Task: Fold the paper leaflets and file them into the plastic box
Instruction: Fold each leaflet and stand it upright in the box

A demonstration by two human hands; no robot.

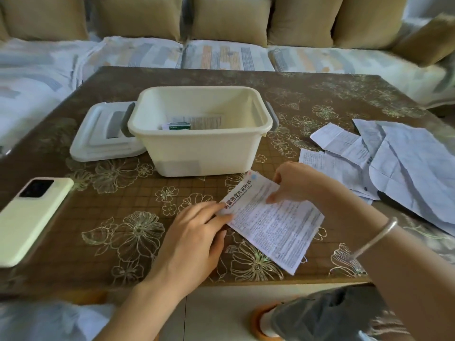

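Observation:
A printed white leaflet (273, 225) lies flat on the table in front of the cream plastic box (202, 148). My left hand (194, 235) pinches the leaflet's left corner between thumb and fingers. My right hand (295, 183) rests on the leaflet's upper part, fingers pointing down and touching the paper. The box stands open, with a folded leaflet and a small green-and-white packet (178, 125) on its bottom. Several unfolded leaflets (394, 163) lie in a loose pile to the right.
The box's white lid (103, 136) lies to the left of the box. A phone in a pale case (29, 217) lies at the table's left front. The brown floral table (123, 217) ends just below my hands. A sofa with cushions (229, 20) runs behind.

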